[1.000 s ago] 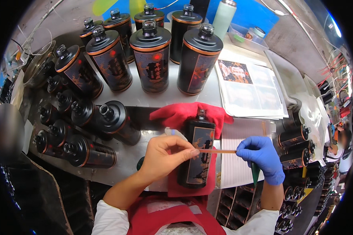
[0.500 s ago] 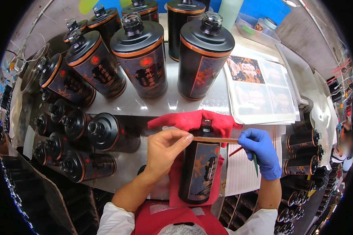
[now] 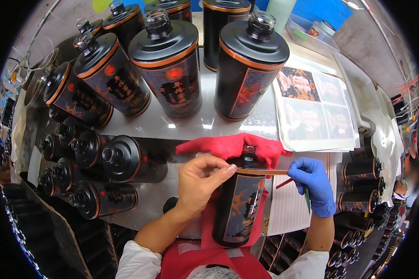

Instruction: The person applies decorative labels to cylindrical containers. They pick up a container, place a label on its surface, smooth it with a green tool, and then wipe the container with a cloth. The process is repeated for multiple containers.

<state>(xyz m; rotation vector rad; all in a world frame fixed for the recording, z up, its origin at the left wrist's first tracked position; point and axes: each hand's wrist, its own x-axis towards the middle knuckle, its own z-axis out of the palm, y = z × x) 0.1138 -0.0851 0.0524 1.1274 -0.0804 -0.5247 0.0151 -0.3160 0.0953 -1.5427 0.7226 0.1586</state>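
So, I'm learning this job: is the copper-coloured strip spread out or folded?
Spread out: the strip runs nearly straight from left hand to right hand.

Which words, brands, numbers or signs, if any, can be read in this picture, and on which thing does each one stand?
I do not copy printed wording; I tell only its place.
Back bottles: orange characters, running downward, on some fronts.
Front bottle: a picture; any lettering is too unclear to read.
Left bottles: too small to read.
Sheet: pictures; any lettering is too blurred.
Strip: none seen.

Black bottle [image 3: 239, 204], copper strip [image 3: 265, 172] taut across shoulder [image 3: 249, 164]
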